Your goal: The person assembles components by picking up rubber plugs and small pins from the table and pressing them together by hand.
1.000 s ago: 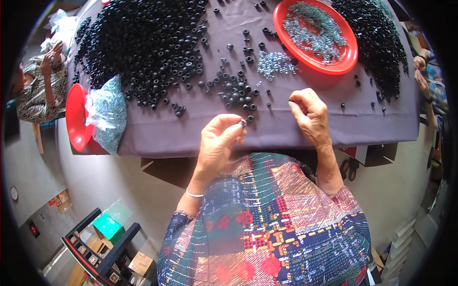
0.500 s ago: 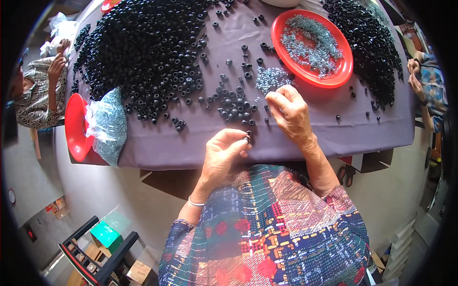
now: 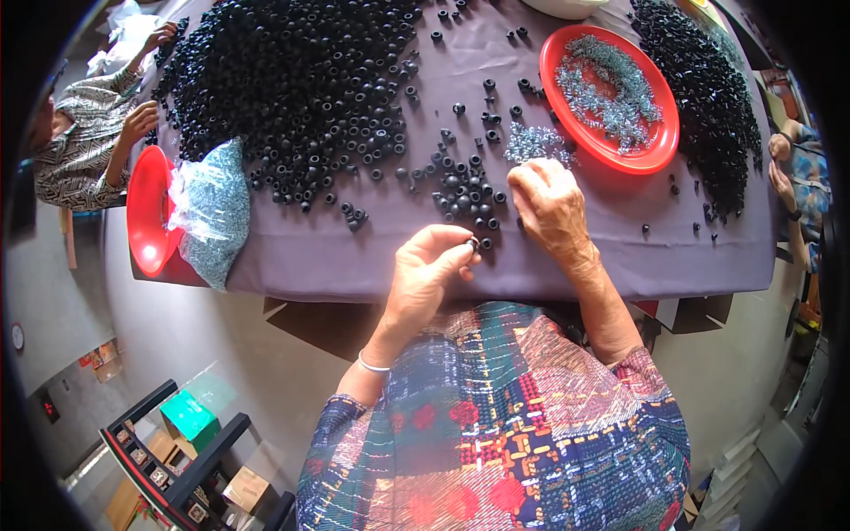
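My left hand (image 3: 434,270) pinches a small round black plastic cap (image 3: 472,242) between thumb and forefinger, just above the table's near edge. My right hand (image 3: 551,203) is closed, its fingertips drawn together beside a small heap of shiny silver-grey metal pieces (image 3: 534,143); whatever they grip is hidden. Between the hands and a little farther off lies a loose cluster of black caps (image 3: 467,190). Beyond my right hand stands a red plate (image 3: 660,157) with more of the silver-grey pieces spread in it.
A large mound of black caps (image 3: 292,97) covers the left of the purple tablecloth (image 3: 354,265). Dark small parts (image 3: 704,106) are heaped at the right. A clear bag of grey pieces (image 3: 217,217) leans by a red bowl (image 3: 149,212). People sit at both sides.
The view has shifted, so the table's things appear farther right. My right hand's fingers are more curled near the silver-grey heap. The person at left has moved their hands apart.
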### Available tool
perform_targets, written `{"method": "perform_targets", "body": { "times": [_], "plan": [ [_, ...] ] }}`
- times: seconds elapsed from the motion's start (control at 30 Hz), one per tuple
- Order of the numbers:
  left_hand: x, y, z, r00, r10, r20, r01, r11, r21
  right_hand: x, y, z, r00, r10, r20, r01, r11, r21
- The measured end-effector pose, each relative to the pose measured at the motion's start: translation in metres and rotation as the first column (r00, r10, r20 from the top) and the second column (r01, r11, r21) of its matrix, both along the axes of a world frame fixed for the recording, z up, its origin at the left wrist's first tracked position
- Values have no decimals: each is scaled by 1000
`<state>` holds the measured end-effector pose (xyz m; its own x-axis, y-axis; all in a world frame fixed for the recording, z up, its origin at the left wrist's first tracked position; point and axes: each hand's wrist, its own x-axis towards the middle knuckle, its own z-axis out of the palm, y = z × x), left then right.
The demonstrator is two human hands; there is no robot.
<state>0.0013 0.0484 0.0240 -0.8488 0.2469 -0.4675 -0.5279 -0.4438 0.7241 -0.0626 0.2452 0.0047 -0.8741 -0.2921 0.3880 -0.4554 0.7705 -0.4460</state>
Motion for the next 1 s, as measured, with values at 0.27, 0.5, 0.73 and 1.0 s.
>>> {"method": "perform_targets", "body": {
  "times": [0.27,0.5,0.73,1.0],
  "plan": [
    [4,1,4,1000,21,5,-21,1000,10,6,12,5,999,-46,12,46,999,-4],
    [7,1,5,999,35,-14,-35,999,12,11,0,5,995,-91,45,84,987,139],
    [8,0,3,999,31,-8,-31,999,18,8,-1,-5,992,-90,-87,105,975,195],
    [7,-3,-2,997,66,48,-71,991,113,7,-5,4,991,-51,-120,33,989,-147]
  ]
}}
